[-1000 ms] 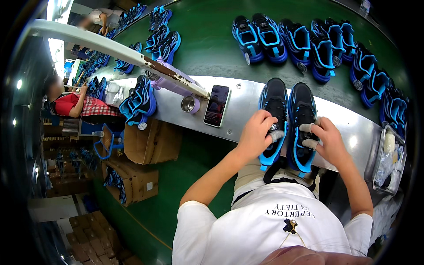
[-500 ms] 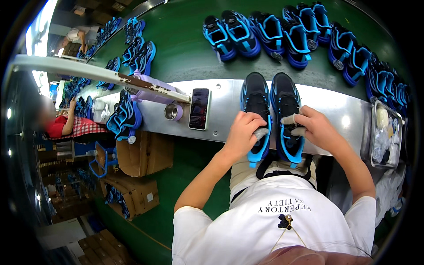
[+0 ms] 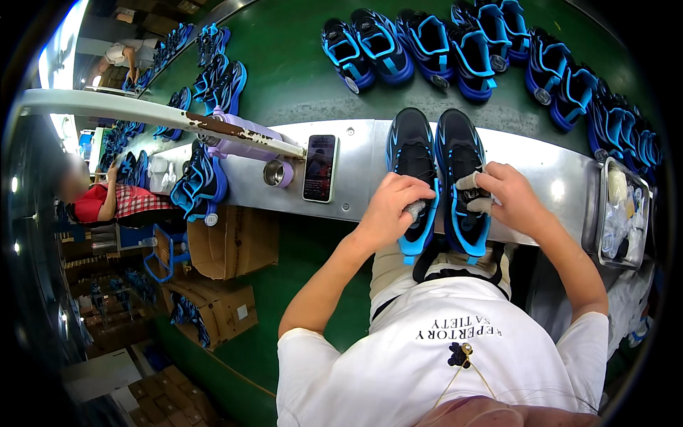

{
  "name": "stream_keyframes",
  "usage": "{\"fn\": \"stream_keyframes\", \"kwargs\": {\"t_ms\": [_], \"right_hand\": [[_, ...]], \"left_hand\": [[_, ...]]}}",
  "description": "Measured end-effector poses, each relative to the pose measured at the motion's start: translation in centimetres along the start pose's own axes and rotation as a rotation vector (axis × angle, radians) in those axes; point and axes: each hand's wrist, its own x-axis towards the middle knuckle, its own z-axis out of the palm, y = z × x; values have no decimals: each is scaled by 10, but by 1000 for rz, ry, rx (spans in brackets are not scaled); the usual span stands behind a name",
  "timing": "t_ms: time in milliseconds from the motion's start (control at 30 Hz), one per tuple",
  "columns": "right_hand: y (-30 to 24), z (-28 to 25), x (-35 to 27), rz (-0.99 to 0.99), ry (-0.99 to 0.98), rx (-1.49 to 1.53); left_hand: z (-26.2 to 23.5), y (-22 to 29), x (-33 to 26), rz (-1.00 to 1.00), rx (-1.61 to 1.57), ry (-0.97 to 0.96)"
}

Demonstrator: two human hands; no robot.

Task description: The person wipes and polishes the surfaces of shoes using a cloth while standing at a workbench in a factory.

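Two black sneakers with bright blue trim lie side by side on the metal ledge in front of me, toes pointing away. On the left sneaker [image 3: 410, 139], my left hand [image 3: 393, 206] is closed at the lacing and collar, with a grey cover on its thumb inside the opening. My right hand [image 3: 511, 196] bends over the right sneaker [image 3: 457, 135], and its thumb and forefinger, in pale finger covers, are closed at the tongue area. Whether either hand pinches a lace is too small to tell. The blue heel loops hang over the ledge's near edge.
More sneakers [image 3: 427, 46] stand in rows on the green belt [image 3: 284, 78]. Left on the metal ledge [image 3: 359, 164] are a phone [image 3: 321, 169], a small cup [image 3: 278, 174] and a lilac bottle [image 3: 245, 139] beneath a white bar [image 3: 107, 103]. A tray [image 3: 625, 213] sits at right.
The whole view has shifted slightly, so belt and ledge appear a little higher. Both hands stay at the same sneakers, with only slight finger movement.
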Motion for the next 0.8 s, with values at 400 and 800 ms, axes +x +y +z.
{"fn": "stream_keyframes", "kwargs": {"t_ms": [400, 800], "right_hand": [[7, -6, -2, -31, 53, 6], [17, -13, 19, -293, -302, -97]], "left_hand": [[82, 71, -17, -518, -1008, 41], [105, 79, 10, -840, -1372, 105]]}}
